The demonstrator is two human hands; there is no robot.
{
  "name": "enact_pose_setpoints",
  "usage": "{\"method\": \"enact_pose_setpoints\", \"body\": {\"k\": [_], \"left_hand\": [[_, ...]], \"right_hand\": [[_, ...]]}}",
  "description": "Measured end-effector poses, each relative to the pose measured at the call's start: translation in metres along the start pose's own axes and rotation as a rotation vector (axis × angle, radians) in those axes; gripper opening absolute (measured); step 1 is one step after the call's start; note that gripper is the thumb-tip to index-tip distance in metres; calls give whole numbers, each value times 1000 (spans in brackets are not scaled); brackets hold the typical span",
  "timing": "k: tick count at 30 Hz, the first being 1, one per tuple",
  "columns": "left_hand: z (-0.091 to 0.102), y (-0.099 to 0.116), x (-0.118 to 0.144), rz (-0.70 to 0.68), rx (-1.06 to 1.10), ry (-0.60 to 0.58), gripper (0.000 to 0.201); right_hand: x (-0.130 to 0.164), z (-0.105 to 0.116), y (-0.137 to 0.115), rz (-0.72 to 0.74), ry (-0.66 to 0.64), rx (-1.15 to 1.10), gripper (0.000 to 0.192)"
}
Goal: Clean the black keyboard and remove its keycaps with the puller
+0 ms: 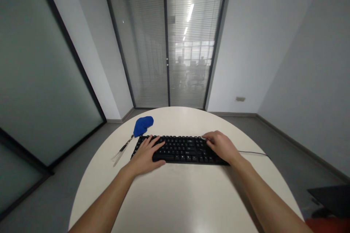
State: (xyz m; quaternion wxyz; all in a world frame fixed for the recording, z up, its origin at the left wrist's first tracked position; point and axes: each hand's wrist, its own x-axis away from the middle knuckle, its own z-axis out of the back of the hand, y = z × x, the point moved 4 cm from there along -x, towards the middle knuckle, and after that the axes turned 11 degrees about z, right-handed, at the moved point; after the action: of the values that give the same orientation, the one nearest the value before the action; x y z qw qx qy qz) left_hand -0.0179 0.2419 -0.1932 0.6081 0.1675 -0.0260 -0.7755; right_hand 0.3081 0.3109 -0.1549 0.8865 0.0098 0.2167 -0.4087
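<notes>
A black computer keyboard [182, 149] lies flat on the round white table, its long side across my view. My left hand [147, 154] rests on its left end, fingers spread over the keys, thumb by the front edge. Over the keyboard's right end, my right hand [220, 143] is closed, thumb and fingers pinched near the back edge. A small whitish thing shows at those fingertips, too small to name. Behind the keyboard's left corner lies a crumpled blue cloth [142, 125]. Beside it rests a slim tool [123, 148] with a dark middle and a pale end.
The round white table [186, 193] has a curved edge all around. A black cable [253, 152] runs from behind my right wrist over the table's right edge. A dark chair-like object [332, 198] stands low at right. Glass panels with blinds [166, 43] stand beyond.
</notes>
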Motion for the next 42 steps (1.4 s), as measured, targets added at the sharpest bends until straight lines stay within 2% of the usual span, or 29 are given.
{"method": "enact_pose_setpoints", "body": {"k": [3,9,16,30,42], "left_hand": [[0,-1,0,-6,6,2,74],[1,1,1,7,-8,-12,74],[3,2,1,8,-7,-13,74],[3,0,-1,-2,23,-21,77],[4,2,-1,18,17,-39,77]], "right_hand": [[-2,-6,3,49,81,-44,32],[-7,-19,-1,105,-38,-84,35],[-7,-4,-17,137,-106,-50,35],[-4,6,-22,-4,-244,81,31],[3,17,-37,-75,-333,-36,29]]}}
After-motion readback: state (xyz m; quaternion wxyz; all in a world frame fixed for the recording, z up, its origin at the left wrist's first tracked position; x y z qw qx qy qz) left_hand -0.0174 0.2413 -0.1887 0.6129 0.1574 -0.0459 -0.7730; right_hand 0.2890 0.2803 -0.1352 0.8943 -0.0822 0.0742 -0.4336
